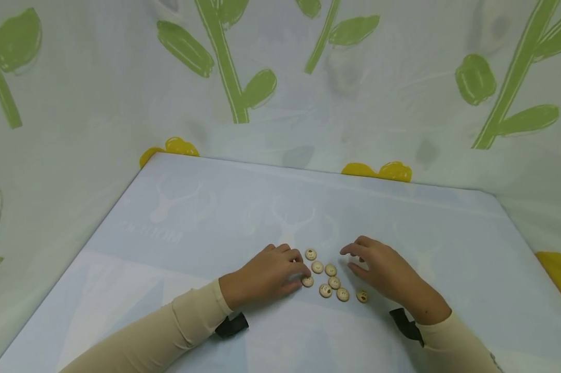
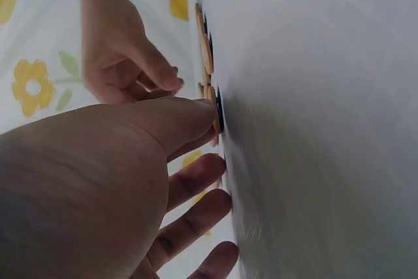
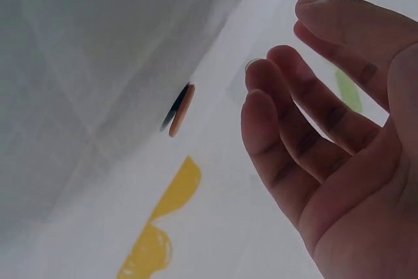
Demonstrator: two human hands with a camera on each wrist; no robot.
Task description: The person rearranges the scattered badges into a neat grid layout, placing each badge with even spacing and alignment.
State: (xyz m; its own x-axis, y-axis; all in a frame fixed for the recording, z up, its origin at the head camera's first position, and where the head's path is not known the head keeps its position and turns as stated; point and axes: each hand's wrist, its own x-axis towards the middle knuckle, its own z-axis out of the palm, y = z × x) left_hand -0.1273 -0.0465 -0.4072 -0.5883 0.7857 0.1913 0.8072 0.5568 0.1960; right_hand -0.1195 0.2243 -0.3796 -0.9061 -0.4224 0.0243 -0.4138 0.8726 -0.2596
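Several small round wooden discs (image 1: 330,270) with little faces drawn on them lie in a loose cluster on the table. My left hand (image 1: 273,272) is at the cluster's left side, pinching the leftmost wooden disc (image 2: 213,106) at its edge between thumb and forefinger. That disc is close to the tabletop; its other fingers spread beside it in the left wrist view. To the right of the cluster, my right hand (image 1: 387,269) hovers with loosely bent fingers (image 3: 261,119) and nothing in them. One disc (image 1: 362,296) lies apart, below this hand.
The discs lie on a pale blue-white tabletop (image 1: 168,207) with faint deer-head prints. Behind it and along both sides hangs a white cloth (image 1: 280,140) with green leaves and yellow flowers. Dark straps (image 1: 232,326) sit at both wrists.
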